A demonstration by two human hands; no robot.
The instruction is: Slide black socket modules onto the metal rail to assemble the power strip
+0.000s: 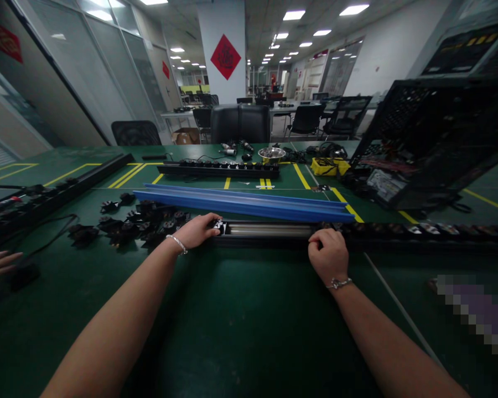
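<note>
A long black rail point(265, 241) lies across the green table in front of me, its channel exposing a pale metallic strip. My left hand point(197, 231) is at the rail's left end, thumb and fingers closed about a small black-and-silver part point(219, 226) there. Further right, my right hand point(327, 254) is curled against the rail, its fingertips partly hidden; what they grip, if anything, cannot be made out. Beside the right hand, a row of dark modules point(429, 228) runs along the rail toward the right edge. Loose black modules point(122, 229) are piled left of my left hand.
Blue channel strips point(244, 203) lie just behind the rail. Another filled black rail point(219, 169) and a metal bowl point(271, 153) stand farther back. An opened computer case point(431, 149) is at right. Another person's hand point(0, 269) shows at the left edge.
</note>
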